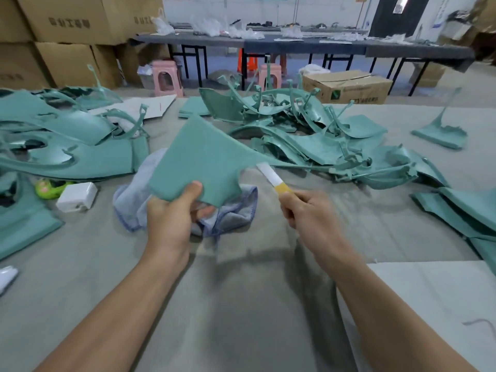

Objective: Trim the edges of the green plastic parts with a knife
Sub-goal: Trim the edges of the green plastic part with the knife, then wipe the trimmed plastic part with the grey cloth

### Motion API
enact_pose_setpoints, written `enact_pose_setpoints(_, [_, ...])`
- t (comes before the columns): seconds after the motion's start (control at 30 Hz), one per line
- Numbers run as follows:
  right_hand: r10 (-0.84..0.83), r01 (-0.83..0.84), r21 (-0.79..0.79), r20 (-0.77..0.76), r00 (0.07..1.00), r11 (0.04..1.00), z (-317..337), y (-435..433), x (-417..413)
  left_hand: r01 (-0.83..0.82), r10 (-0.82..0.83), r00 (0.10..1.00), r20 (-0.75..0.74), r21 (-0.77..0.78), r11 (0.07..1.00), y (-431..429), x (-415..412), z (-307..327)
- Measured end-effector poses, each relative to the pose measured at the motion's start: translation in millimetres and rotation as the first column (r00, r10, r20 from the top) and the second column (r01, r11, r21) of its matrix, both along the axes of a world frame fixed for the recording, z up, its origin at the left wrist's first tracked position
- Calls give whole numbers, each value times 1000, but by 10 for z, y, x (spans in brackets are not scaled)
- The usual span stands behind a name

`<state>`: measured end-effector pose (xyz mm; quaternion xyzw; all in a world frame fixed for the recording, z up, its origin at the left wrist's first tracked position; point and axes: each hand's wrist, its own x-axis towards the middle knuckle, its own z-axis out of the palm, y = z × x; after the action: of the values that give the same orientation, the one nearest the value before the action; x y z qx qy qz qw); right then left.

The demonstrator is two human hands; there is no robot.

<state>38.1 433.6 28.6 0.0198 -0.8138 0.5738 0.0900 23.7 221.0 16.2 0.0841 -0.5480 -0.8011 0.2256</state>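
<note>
My left hand [171, 210] grips the near corner of a flat green plastic part [204, 154] and holds it tilted above the table, thumb on top. A thin green strip runs off its right edge toward the pile. My right hand [308, 210] grips a knife [271, 177] with a yellow collar and a pale blade. The blade tip touches the part's right edge beside a curved notch. The knife's handle is hidden inside my fist.
A blue-grey cloth [228, 210] lies under the held part. Piles of green parts lie left [67, 146], centre-back [308, 130] and right [461, 210]. A white charger block [76, 197] and green toy [49, 187] sit left. Cardboard boxes [349, 85] and pink stools [166, 77] stand behind.
</note>
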Motion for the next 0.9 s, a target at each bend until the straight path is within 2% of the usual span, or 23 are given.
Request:
enact_pose_setpoints(0.13, [-55, 60, 85, -60, 997, 995, -35, 217, 44, -156, 152, 986, 69, 58, 986, -220, -74, 83])
enact_pose_setpoints(0.2, [-120, 114, 323, -3, 993, 939, -24, 268, 52, -209, 204, 977, 64, 93, 973, -336, -96, 136])
enact_pose_setpoints(0.27, [-217, 143, 645, 36, 976, 751, -23, 276, 53, -262, 252, 964, 84, 153, 953, -432, -110, 166])
enact_pose_setpoints(0.3, [-277, 178, 746, 8, 961, 641, -11, 261, 76, -282, 268, 958, 100, 186, 941, -479, -118, 175])
enact_pose_setpoints(0.33, [-324, 229, 795, -43, 945, 562, 20, 230, 106, -295, 276, 954, 115, 216, 931, -529, -130, 176])
enact_pose_setpoints(0.37, [-345, 288, 795, -106, 932, 533, 58, 181, 129, -305, 280, 951, 134, 231, 924, -575, -146, 176])
enact_pose_setpoints(0.4, [-319, 338, 751, -179, 931, 567, 97, 105, 144, -314, 282, 945, 162, 219, 924, -624, -164, 173])
enact_pose_setpoints(0.47, [-199, 338, 624, -284, 938, 704, 137, -135, 163, -300, 262, 939, 221, 164, 940, -693, -193, 162])
enact_pose_setpoints(0.5, [-129, 276, 590, -279, 952, 758, 145, -297, 150, -272, 232, 945, 232, 161, 949, -711, -204, 163])
enact_pose_setpoints(0.57, [6, 92, 572, -168, 986, 815, 137, -603, 33, -223, 176, 956, 236, 188, 957, -735, -221, 168])
enact_pose_setpoints(0.67, [125, -120, 479, 21, 992, 869, 190, -949, -283, -221, 163, 956, 244, 232, 947, -880, -222, 205])
enact_pose_setpoints(0.77, [134, -137, 442, 39, 990, 886, 223, -1151, -615, -157, 52, 951, 304, 331, 930, -1117, -206, 234])
enact_pose_setpoints(0.83, [164, -181, 418, 76, 984, 890, 184, -1284, -788, -92, -17, 937, 348, 293, 952, -1231, -207, 215])
enact_pose_setpoints(0.9, [231, -254, 402, 104, 967, 880, 86, -1387, -918, -82, -10, 927, 376, 228, 970, -1292, -234, 173])
